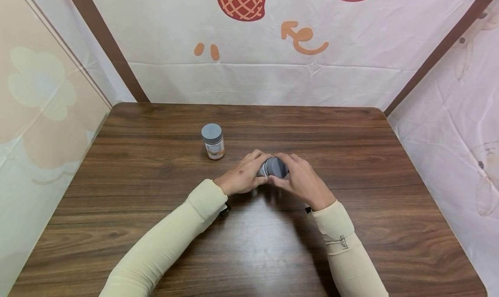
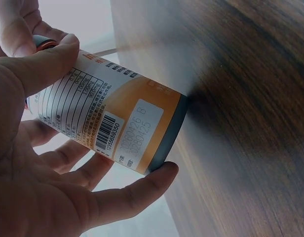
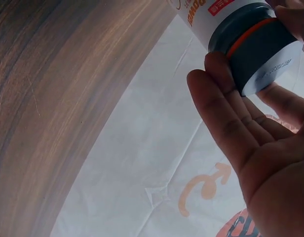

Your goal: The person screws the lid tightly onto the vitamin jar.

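Note:
A supplement jar with a white and orange label (image 2: pixel 105 116) is held tilted above the middle of the table. My left hand (image 1: pixel 242 174) grips its body, thumb on one side and fingers on the other; a barcode and a printed table show on the label. My right hand (image 1: pixel 306 181) holds the dark grey lid (image 3: pixel 263 59) between thumb and fingers. An orange ring shows under the lid in the right wrist view. A second jar with a grey lid (image 1: pixel 212 141) stands upright on the table, to the left of my hands and farther back.
The dark wood-grain table (image 1: pixel 156 132) has rounded corners. Behind it hangs a white printed cloth (image 1: pixel 167 37), with more cloth at the left and right sides. Brown strips run down the cloth to both back corners.

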`<state>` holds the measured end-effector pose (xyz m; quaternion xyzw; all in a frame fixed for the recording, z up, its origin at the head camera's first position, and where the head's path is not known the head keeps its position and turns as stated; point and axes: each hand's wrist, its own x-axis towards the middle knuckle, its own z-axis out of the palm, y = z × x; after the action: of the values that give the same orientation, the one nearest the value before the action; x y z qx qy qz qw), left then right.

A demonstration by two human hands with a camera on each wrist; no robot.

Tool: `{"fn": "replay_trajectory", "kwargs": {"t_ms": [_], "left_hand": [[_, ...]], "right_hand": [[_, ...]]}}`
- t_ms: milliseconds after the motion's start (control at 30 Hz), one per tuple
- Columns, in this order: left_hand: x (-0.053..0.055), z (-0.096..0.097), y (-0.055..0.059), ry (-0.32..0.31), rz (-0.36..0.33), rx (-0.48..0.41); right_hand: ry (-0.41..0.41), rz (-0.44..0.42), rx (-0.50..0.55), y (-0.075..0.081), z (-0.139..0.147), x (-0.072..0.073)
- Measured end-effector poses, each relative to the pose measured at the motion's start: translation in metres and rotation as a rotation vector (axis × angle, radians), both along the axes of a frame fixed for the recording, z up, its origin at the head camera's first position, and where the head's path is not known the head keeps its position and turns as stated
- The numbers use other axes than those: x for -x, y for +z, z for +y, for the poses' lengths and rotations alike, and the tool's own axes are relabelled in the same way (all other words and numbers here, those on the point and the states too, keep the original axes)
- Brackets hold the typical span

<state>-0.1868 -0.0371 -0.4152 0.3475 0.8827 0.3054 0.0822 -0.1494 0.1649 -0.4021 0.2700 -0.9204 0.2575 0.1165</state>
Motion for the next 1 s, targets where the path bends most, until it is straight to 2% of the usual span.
{"fn": "replay_trajectory", "kwargs": {"t_ms": [200,367,467,600,800,1000], "left_hand": [[0.0001,0.0001,0.0018,-0.005,0.000,0.011],[-0.0003,0.0002,0.0024,-0.012,-0.003,0.021],[-0.0006,0.0005,0.0022,-0.010,-0.009,0.020],[-0.0009,0.0015,0.0019,-0.005,-0.002,0.010],[-0.0007,0.0016,0.0024,-0.001,0.005,0.002],[-0.0007,0.0014,0.0035,0.007,-0.015,0.015]], "right_hand": [[-0.055,-0.065,0.013,0.0016,-0.0016,-0.0008],[-0.036,-0.098,-0.038,0.0035,0.0020,-0.0033],[0.009,-0.077,-0.076,0.0044,0.0047,-0.0031],[0.068,-0.031,-0.075,0.0038,0.0070,-0.0021],[0.053,-0.005,-0.046,0.0038,0.0059,-0.0025],[0.031,0.011,-0.024,0.0035,0.0039,-0.0009]]}}
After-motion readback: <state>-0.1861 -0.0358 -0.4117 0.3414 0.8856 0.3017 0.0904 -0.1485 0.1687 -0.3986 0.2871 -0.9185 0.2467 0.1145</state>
